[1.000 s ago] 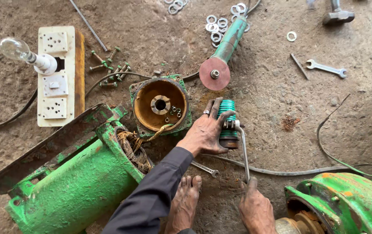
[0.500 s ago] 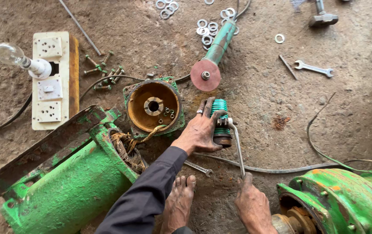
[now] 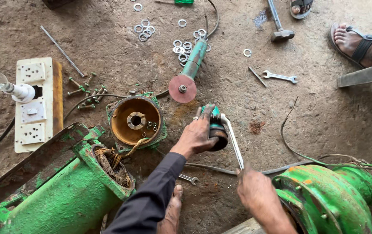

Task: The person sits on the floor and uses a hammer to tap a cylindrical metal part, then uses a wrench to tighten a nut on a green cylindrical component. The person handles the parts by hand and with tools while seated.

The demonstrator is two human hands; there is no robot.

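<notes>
Head view, workshop floor [image 3: 108,39]: the left hand [image 3: 197,136] is closed around a small green cylindrical part [image 3: 215,128] standing on the floor just right of the opened end cover [image 3: 136,121]; the right hand [image 3: 255,190] grips the near end of a spanner [image 3: 233,141] whose far end sits on that part. Judged state of work: the motor is well dismantled. The end cover lies apart from the green motor body [image 3: 60,195], copper windings [image 3: 112,162] exposed, with bolts [image 3: 84,89] left of the cover and washers [image 3: 181,45] beyond it; the fitting on the green part appears not yet undone. An angle grinder [image 3: 190,71] lies beyond the cover. Hard to make out: the spanner's jaw, hidden by the left hand; what it turns; the second green housing [image 3: 324,199], cut off at the lower right.
</notes>
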